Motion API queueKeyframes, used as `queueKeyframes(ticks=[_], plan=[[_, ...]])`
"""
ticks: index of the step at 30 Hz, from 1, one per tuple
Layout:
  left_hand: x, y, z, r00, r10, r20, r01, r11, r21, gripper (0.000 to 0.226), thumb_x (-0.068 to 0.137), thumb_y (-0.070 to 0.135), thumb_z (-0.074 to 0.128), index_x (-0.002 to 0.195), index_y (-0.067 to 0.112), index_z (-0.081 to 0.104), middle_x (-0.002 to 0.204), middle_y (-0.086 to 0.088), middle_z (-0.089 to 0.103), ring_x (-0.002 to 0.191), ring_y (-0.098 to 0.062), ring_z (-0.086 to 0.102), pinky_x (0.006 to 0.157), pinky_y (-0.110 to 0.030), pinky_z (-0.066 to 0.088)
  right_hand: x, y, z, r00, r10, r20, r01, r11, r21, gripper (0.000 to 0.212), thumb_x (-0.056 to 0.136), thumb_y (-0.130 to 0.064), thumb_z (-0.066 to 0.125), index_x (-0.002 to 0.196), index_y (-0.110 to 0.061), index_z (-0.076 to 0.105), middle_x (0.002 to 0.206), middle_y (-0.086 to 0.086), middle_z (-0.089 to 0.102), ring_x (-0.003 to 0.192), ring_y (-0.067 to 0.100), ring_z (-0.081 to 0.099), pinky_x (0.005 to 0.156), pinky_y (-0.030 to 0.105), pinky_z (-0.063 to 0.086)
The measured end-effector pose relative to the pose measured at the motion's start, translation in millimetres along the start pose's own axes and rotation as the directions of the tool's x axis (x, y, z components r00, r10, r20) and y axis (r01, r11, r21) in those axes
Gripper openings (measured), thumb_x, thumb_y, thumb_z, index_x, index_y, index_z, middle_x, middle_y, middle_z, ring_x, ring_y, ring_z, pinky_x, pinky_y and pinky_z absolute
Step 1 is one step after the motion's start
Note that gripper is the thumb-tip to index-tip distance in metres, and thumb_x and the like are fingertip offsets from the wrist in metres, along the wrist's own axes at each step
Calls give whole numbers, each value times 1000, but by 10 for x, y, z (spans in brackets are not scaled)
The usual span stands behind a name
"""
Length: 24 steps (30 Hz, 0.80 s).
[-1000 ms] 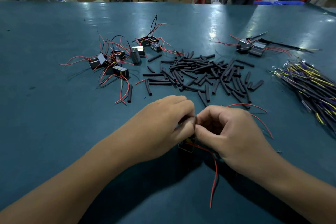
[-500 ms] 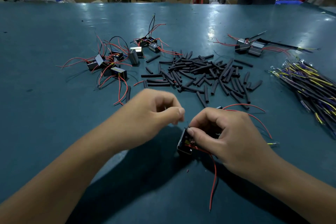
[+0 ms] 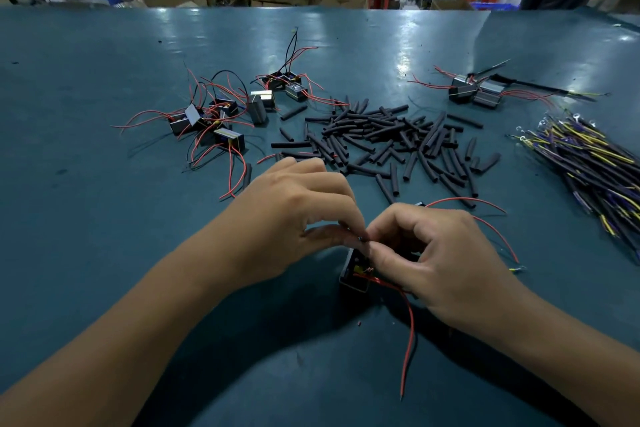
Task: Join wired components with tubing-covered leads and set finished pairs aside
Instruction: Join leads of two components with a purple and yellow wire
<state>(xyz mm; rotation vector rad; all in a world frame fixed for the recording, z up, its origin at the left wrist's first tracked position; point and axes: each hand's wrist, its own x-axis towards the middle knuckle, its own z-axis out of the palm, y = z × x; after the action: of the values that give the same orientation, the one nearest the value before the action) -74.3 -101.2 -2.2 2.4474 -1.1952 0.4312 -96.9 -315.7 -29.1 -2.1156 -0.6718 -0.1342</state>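
A small black wired component point(image 3: 355, 272) with red leads sits near the front middle of the table. My right hand point(image 3: 440, 260) holds it and pinches a thin lead above it. My left hand point(image 3: 298, 215) meets the right at the fingertips and pinches the same lead end. One red lead point(image 3: 410, 333) trails toward me; another red lead point(image 3: 485, 218) arcs off to the right. What lies between the fingertips is too small to make out.
A pile of black tubing pieces point(image 3: 391, 142) lies behind my hands. Loose components with red wires point(image 3: 214, 121) sit at left, a joined pair point(image 3: 476, 92) at back right, and a bundle of yellow and purple leads point(image 3: 595, 159) at the right edge.
My left hand had drawn back from the right half a second ago; now its fingertips have come together with the right hand again above the component.
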Motion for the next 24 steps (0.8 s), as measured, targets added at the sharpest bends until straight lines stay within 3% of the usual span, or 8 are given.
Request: queueKeyframes(ticks=[4, 8, 10, 13, 17, 21, 22, 24], plan=[[1, 20, 28, 998, -47, 29, 49, 997, -64, 15, 94, 37, 64, 91, 24, 71, 91, 11, 61, 82, -11, 49, 78, -37, 42, 5, -13, -3, 1000, -15, -16, 15, 1000, -23, 5, 84, -22, 71, 79, -23, 69, 68, -13, 67, 62, 9, 64, 56, 14, 45], [-33, 85, 67, 969, -221, 113, 241, 946, -216, 16, 97, 39, 59, 86, 28, 62, 83, 16, 55, 79, -4, 49, 74, -26, 38, -2, -17, 6, 1000, -8, -29, 9, 1000, 3, 3, 84, -24, 70, 82, -26, 71, 67, -12, 68, 60, 11, 64, 55, 19, 46], [-36, 124, 100, 925, -347, 153, 378, 868, -321, 19, 97, 35, 61, 80, 26, 62, 72, 15, 56, 69, -3, 51, 63, -19, 37, -9, -11, 11, 1000, 5, -27, -4, 1000, 29, 3, 85, -25, 70, 82, -25, 71, 66, -10, 68, 57, 12, 62, 54, 23, 47], [-25, 173, 138, 840, -485, 241, 541, 731, -415, 25, 95, 35, 62, 72, 24, 63, 53, 15, 47, 49, -3, 38, 48, -19, 29, -7, 4, 26, 1000, 10, -22, -9, 999, 46, 7, 85, -21, 72, 80, -25, 69, 64, -10, 67, 56, 10, 60, 53, 20, 46], [-37, 218, 131, 738, -579, 346, 665, 537, -519, 27, 94, 32, 64, 72, 17, 66, 53, 7, 37, 44, -7, 26, 42, -22, 21, -12, 8, 31, 1000, 16, -7, -15, 999, 51, 10, 86, -16, 74, 80, -22, 70, 66, -11, 68, 58, 8, 62, 56, 14, 45], [-1, 237, 155, 624, -636, 454, 738, 287, -611, 28, 84, 25, 68, 59, 14, 60, 55, -2, 39, 48, -12, 27, 47, -21, 23, -10, -9, 27, 1000, 8, 1, -8, 1000, 29, 14, 86, -11, 76, 79, -21, 70, 65, -16, 67, 59, 5, 63, 57, 9, 42], [10, 244, 154, 617, -632, 469, 738, 259, -622, 28, 82, 24, 68, 58, 13, 58, 54, -3, 39, 49, -13, 27, 47, -21, 24, -9, -15, 23, 1000, 5, 0, -5, 1000, 20, 15, 86, -10, 76, 79, -21, 70, 65, -16, 66, 58, 4, 62, 57, 9, 42], [13, 224, 137, 648, -612, 453, 727, 319, -608, 28, 79, 29, 69, 57, 16, 57, 59, -9, 43, 54, -18, 31, 52, -31, 26, -9, -24, 12, 1000, 4, -4, -4, 1000, 8, 14, 86, -11, 77, 78, -21, 70, 65, -15, 67, 58, 4, 62, 57, 9, 42]])
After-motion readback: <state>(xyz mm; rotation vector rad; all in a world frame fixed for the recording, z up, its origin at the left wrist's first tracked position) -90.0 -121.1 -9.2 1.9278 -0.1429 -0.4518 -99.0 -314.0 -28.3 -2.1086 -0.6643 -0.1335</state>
